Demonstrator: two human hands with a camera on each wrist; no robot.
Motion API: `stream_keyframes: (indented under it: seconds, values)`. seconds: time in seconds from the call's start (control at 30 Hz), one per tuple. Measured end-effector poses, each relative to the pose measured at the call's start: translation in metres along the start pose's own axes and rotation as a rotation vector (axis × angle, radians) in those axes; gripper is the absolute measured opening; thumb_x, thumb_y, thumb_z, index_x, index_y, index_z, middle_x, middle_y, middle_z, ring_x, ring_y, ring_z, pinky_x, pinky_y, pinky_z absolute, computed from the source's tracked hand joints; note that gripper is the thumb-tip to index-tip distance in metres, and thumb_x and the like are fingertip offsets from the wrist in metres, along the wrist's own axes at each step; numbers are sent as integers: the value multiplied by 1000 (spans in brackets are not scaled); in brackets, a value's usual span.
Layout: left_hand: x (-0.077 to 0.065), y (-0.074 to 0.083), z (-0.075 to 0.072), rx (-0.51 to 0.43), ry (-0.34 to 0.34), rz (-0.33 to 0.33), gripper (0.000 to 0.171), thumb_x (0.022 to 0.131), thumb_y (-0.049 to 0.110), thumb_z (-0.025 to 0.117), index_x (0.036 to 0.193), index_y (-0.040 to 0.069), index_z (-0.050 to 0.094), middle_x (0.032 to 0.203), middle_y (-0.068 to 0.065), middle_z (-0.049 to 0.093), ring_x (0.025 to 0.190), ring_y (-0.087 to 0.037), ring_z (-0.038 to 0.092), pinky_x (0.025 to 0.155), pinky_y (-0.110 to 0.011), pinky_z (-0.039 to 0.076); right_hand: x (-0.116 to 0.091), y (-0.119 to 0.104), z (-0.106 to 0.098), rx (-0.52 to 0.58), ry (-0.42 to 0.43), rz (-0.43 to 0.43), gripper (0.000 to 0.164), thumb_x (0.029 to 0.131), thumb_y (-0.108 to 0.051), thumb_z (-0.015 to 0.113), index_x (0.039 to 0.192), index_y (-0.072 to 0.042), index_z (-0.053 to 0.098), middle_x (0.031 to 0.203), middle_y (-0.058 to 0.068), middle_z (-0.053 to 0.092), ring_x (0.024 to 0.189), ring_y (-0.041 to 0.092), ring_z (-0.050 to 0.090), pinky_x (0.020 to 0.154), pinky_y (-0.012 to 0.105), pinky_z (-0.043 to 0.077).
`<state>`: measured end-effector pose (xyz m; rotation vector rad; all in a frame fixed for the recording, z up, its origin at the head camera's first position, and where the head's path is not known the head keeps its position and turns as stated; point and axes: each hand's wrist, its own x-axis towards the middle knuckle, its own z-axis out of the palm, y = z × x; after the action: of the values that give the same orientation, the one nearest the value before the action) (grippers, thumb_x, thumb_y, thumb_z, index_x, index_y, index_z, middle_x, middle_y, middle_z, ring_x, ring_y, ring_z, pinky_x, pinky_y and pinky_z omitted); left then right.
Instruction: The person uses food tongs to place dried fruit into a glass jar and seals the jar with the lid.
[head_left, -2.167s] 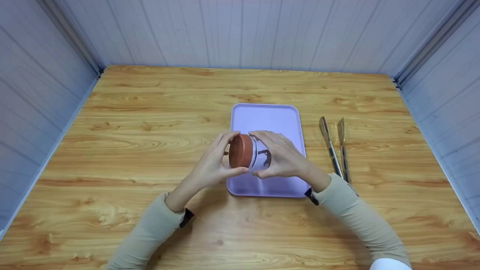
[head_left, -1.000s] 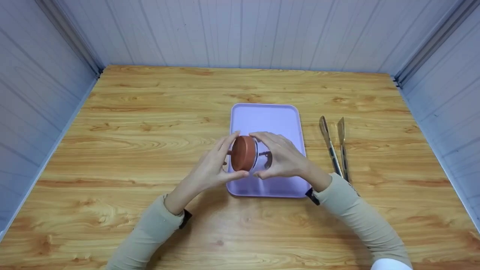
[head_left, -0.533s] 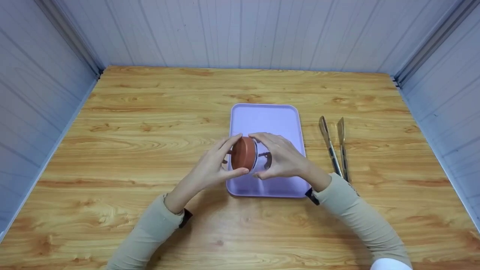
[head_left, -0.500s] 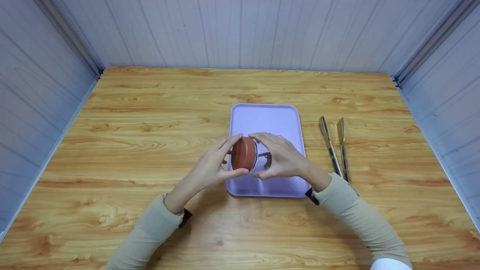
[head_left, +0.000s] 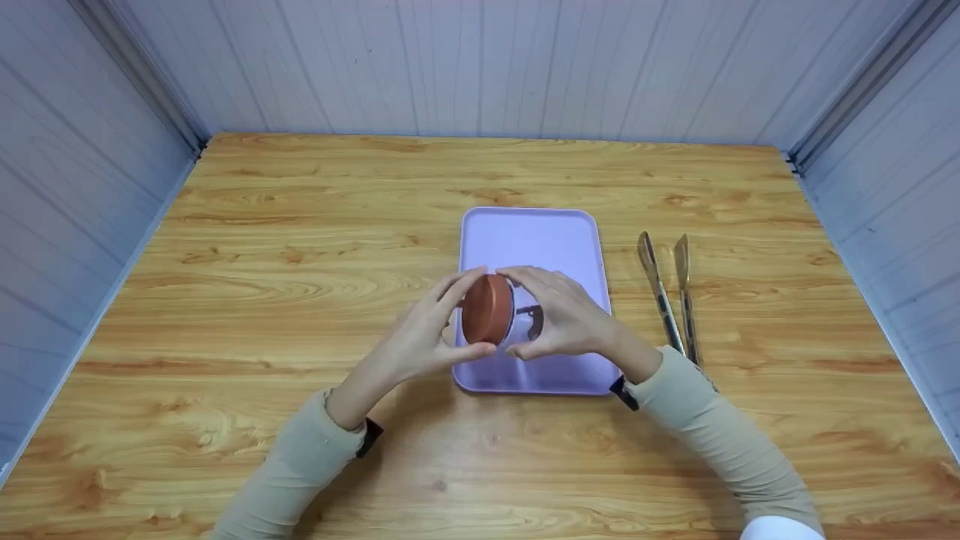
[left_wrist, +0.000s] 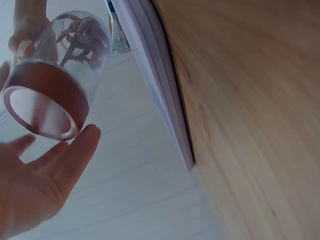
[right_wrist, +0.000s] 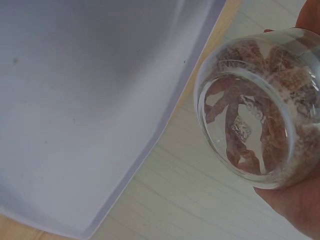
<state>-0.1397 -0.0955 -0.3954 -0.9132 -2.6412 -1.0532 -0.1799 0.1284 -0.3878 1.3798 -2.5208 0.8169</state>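
A clear jar (right_wrist: 245,125) with dark brown strips inside lies on its side in the air above the lavender tray (head_left: 525,232). Its reddish-brown lid (head_left: 487,309) faces left. My left hand (head_left: 420,330) holds the lid at its rim, thumb below and fingers above; its palm stands off the lid's flat top in the left wrist view. From the other side my right hand (head_left: 574,315) grips the jar's body, which its fingers partly hide. In the right wrist view the jar's round base faces the camera, with raised marks in the glass.
Metal tongs (head_left: 664,300) lie spread on the wooden table (head_left: 262,300) right of the tray, their near end hidden by the right sleeve (head_left: 705,412). Pale panelled walls (head_left: 480,67) enclose the table at the back and both sides.
The lid has shifted slightly right and toward me, and its angle has changed a little. The left fingers have moved slightly around its rim. The right hand has stayed almost still.
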Motion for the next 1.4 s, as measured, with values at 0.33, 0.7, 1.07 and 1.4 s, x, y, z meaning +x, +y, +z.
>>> stream_keyframes:
  seconds: [0.33, 0.7, 1.07, 1.4]
  values:
    - [2, 4, 6, -42, 1, -160, 87, 69, 63, 59, 134, 11, 35, 115, -4, 47, 81, -9, 52, 58, -17, 45, 0, 2, 1, 5, -16, -1, 90, 57, -49, 71, 127, -2, 41, 123, 3, 47, 109, 14, 44, 82, 38, 40]
    - [2, -3, 4, -61, 4, 51, 83, 71, 43, 71, 135, 10, 31, 125, -5, 40, 105, -15, 44, 82, -29, 42, 0, 2, 1, 17, -19, -11, 91, 57, -50, 72, 129, -4, 39, 124, 2, 47, 111, 14, 43, 83, 38, 40]
    - [1, 2, 9, -102, 45, -193, 87, 68, 62, 61, 133, 11, 34, 115, -8, 45, 77, -15, 55, 57, -21, 46, 1, 0, 1, -6, -16, 20, 91, 56, -48, 72, 129, -5, 40, 123, 2, 47, 109, 15, 44, 82, 37, 40]
    - [1, 1, 7, -102, 10, -128, 82, 69, 58, 63, 130, 10, 38, 112, -3, 46, 80, -10, 51, 59, -21, 46, 0, 1, 1, -11, -23, 9, 91, 57, -50, 72, 128, -4, 40, 123, 4, 48, 111, 16, 43, 83, 38, 39]
